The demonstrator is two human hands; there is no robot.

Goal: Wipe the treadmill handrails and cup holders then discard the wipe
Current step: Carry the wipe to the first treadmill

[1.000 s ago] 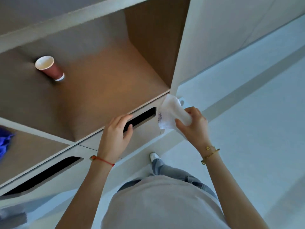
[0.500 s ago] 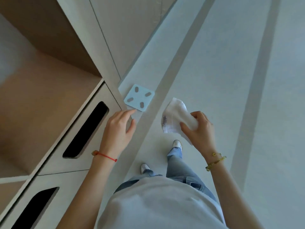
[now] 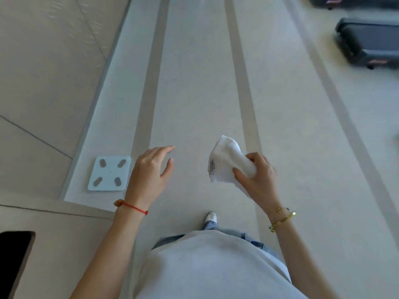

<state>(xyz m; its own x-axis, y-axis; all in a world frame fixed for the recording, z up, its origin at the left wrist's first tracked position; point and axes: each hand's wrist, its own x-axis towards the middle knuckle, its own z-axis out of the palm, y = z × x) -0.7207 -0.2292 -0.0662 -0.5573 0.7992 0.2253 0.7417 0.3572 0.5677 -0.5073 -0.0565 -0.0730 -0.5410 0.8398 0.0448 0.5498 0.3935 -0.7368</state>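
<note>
Pale floor (image 3: 194, 93) with darker lengthwise stripes fills the view, seen from above by a standing person.

Right hand (image 3: 258, 180): fingers and thumb curled round a white wipe (image 3: 226, 160), pinching its lower end; the rest of the wipe stands up and to the left of the grip, loosely folded, with a small printed label on its left edge. Wipe is held in the air above the floor, apart from everything else. Gold bracelets (image 3: 282, 219) on this wrist.

Left hand (image 3: 151, 171): holds nothing, fingers relaxed and slightly spread, pointing forward; level with the right hand and well apart from the wipe. Red cord bracelet (image 3: 131, 206) on this wrist.

Below the hands: white shirt (image 3: 216, 266), blue jeans, and one white shoe (image 3: 211, 216) on the floor between the forearms.

Left of the left hand: light blue square bathroom scale (image 3: 110, 173) with four grey oval pads, lying flat on a paler floor strip beside a beige wall panel (image 3: 43, 72).

Bottom left corner: beige cabinet front with a dark slot opening (image 3: 13, 260), partly cut by the frame edge.

Top right corner: rear end of a dark treadmill (image 3: 369, 44) on the floor, well apart from the person; part of a second one (image 3: 354, 1) beyond it, blurred.
</note>
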